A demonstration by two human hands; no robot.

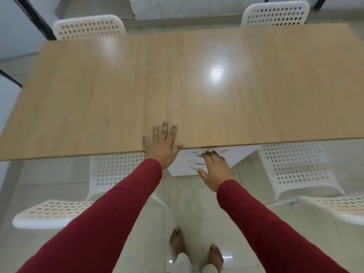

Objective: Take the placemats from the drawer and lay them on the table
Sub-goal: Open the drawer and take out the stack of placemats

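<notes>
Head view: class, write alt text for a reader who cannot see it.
A person's right hand reaches for the top handle of a white drawer unit under a wooden table, while the left hand rests flat on its edge.

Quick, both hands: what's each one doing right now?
Left hand: open, flat on the table edge.
Right hand: fingers at the top drawer handle; grip cannot be told.

Four white perforated chairs (295,170) around, on pale glossy floor tiles (193,203).
</notes>
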